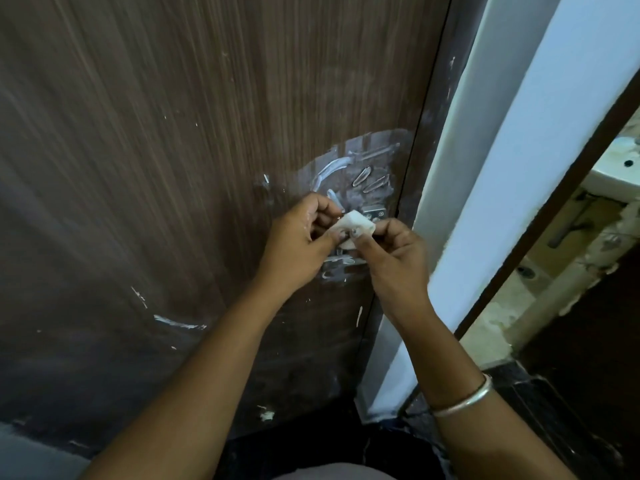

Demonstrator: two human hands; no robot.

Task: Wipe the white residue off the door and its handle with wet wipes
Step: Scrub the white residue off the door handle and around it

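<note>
Both forearms reach up to the smeared door [156, 168].
Left hand [298, 244] and right hand [391, 251] pinch a folded wet wipe [356, 225] between closed fingertips.

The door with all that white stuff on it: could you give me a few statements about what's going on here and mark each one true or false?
1. Both hands hold one small white wipe in front of the door. True: the left hand and the right hand pinch it together.
2. The door is already clean. False: white residue is smeared above the hands, with streaks lower down.
3. A bangle sits on the right wrist. True.
4. The wipe is pressed flat on the wood. False: it is bunched between the fingers.
5. The door is painted white. False: it is dark brown wood grain.
</note>
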